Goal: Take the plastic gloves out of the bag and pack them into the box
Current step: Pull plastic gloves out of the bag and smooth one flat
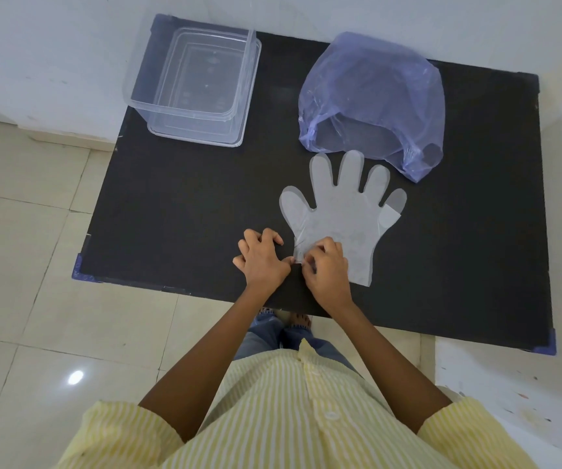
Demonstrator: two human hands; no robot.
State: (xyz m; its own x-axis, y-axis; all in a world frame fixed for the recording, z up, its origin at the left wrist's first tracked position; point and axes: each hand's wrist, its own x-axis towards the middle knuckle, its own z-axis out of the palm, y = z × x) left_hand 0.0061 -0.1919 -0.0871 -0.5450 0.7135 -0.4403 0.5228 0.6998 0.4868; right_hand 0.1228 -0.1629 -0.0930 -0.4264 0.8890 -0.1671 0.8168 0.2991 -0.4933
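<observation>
A clear plastic glove (pixel 342 208) lies flat on the black table (pixel 178 204), fingers pointing away from me. My right hand (pixel 327 269) pinches the glove's near-left cuff corner. My left hand (pixel 261 257) rests beside it, fingers curled on the table, its thumb touching the same cuff corner. A blue-tinted plastic bag (pixel 374 99) sits just beyond the glove's fingertips, its mouth facing me. A clear plastic box (pixel 191 79) stands at the far left of the table; it looks empty and seems to sit on its lid.
The table stands against a white wall at the back. Tiled floor lies to the left and near side. My legs and feet show under the near edge.
</observation>
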